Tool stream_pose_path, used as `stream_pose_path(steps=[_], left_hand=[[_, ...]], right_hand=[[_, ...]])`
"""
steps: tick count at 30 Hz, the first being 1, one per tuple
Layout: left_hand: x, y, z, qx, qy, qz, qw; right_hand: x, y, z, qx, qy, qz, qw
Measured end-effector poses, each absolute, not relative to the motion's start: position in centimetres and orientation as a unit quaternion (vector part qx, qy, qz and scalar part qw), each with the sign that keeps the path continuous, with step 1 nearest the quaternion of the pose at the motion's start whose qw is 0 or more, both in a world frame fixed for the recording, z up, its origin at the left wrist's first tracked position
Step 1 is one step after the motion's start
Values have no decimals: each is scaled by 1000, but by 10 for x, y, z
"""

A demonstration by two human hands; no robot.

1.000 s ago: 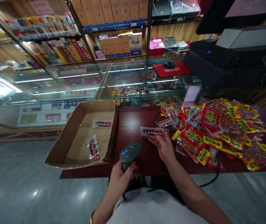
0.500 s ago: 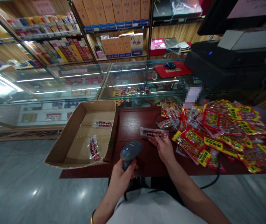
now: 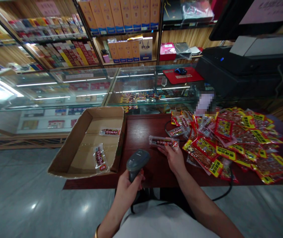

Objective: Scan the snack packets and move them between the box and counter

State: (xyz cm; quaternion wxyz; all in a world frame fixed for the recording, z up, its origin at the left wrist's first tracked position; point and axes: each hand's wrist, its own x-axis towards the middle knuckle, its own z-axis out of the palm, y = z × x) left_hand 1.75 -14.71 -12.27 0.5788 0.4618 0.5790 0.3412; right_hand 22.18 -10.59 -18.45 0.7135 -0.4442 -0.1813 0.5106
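My left hand (image 3: pixel 129 185) is wrapped round the handle of a dark grey barcode scanner (image 3: pixel 137 160), whose head tilts toward the right. My right hand (image 3: pixel 174 158) pinches a long clear snack packet (image 3: pixel 161 141) with a dark printed label, held level above the dark red-brown table (image 3: pixel 141 129). The scanner's head is apart from this packet. To the left, an open cardboard box (image 3: pixel 81 155) holds two similar packets, one near its back right (image 3: pixel 110 132) and another lower down (image 3: pixel 99 158). At my right lies a heap of red and yellow snack packets (image 3: pixel 227 152).
A glass display counter (image 3: pixel 136 82) runs behind the table, with a mouse (image 3: pixel 180 71) on a red mat (image 3: pixel 184 78). Dark equipment (image 3: pixel 240 72) and a monitor (image 3: pixel 230 23) stand at the back right. A black cable (image 3: pixel 227 195) hangs over the table's front edge.
The scanner and my left hand have shifted very slightly to the left. My right hand and the packet have hardly moved.
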Motion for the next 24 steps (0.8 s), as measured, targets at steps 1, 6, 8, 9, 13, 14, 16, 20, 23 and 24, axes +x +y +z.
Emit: stream_pose_path(steps=[1,6,8,9,13,14,16,20,23,24], left_hand=[[17,-146,-127,461,578,342,580],[14,-142,-152,432,574,360,594],[13,-140,-157,421,567,368,605],[12,-140,-158,419,563,369,610],[10,-140,-156,415,558,374,613],[10,-141,-155,415,562,375,610],[8,-140,-154,421,568,370,602],[5,-137,-157,438,572,360,593],[6,-135,-159,443,569,351,597],[6,-135,-159,444,568,345,600]], right_hand=[[222,-106,-184,-442,-180,511,715],[224,-106,-177,-434,-129,528,719],[216,-104,-165,-424,-121,558,703],[209,-102,-155,-413,-128,577,693],[164,-90,-107,-312,-216,681,626],[154,-85,-98,-282,-243,710,599],[142,-75,-89,-264,-280,722,575],[166,-77,-101,-352,-323,638,605],[224,-106,-121,-496,-357,471,636],[247,-119,-128,-556,-378,384,632]])
